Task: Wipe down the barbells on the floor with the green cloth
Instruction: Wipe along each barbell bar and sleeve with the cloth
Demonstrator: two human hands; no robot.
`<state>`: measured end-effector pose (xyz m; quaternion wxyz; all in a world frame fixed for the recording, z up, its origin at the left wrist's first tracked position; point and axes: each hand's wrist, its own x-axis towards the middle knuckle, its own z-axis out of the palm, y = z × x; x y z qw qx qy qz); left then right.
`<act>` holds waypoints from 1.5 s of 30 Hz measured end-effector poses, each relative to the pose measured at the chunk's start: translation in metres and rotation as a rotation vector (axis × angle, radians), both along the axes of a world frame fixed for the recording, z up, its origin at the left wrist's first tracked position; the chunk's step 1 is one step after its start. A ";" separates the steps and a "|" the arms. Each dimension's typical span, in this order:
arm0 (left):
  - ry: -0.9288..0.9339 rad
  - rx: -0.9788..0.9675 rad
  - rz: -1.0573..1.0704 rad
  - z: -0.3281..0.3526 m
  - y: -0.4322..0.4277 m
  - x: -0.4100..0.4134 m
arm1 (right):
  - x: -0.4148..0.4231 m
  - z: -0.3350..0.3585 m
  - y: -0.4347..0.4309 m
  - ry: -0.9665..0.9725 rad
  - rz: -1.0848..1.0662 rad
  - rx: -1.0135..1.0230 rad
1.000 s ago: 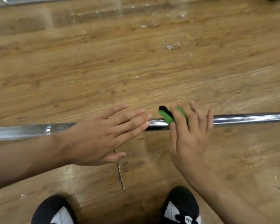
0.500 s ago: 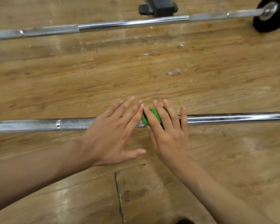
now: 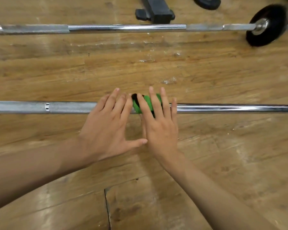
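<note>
Green cloth [image 3: 136, 107]: lies over the near barbell [image 3: 223, 108] at mid-shaft, pressed flat by the straight fingers of the right hand [image 3: 160, 125].
Left hand [image 3: 106, 128]: flat on the shaft just left of the cloth, holding nothing.
Risk: the ungripped cloth may slip, and the bar may roll on the floor [image 3: 206, 72].

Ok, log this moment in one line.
right hand pressing green cloth on near bar | left hand flat on bar | far bar untouched

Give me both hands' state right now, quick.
Left hand: open, fingers flat on the near barbell, holding nothing.
Right hand: open, straight fingers pressing the green cloth onto that barbell.
</note>
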<state>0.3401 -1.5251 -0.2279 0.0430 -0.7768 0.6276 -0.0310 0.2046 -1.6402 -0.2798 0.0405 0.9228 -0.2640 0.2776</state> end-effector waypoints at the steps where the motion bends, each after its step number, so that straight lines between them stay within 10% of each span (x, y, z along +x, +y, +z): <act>1: 0.002 -0.006 -0.002 0.001 -0.003 0.003 | -0.001 0.002 -0.010 0.034 0.026 -0.042; 11: 0.047 -0.077 -0.022 -0.010 -0.026 0.030 | -0.072 0.008 -0.101 -0.002 -0.483 0.147; 18: 0.085 -0.151 -0.120 -0.012 -0.026 0.050 | -0.006 0.036 -0.061 0.366 0.023 0.044; 23: 0.086 -0.171 -0.207 -0.018 -0.021 0.065 | -0.052 0.067 -0.112 0.617 -0.196 0.135; 28: 0.148 -0.181 -0.148 -0.013 -0.024 0.062 | -0.045 0.056 -0.102 0.498 -0.332 0.222; 37: 0.153 -0.215 -0.068 -0.019 -0.025 0.053 | 0.008 0.048 -0.074 0.465 0.061 0.102; 45: 0.093 -0.107 0.070 -0.009 -0.034 0.030 | -0.096 0.040 -0.168 0.431 0.072 -0.054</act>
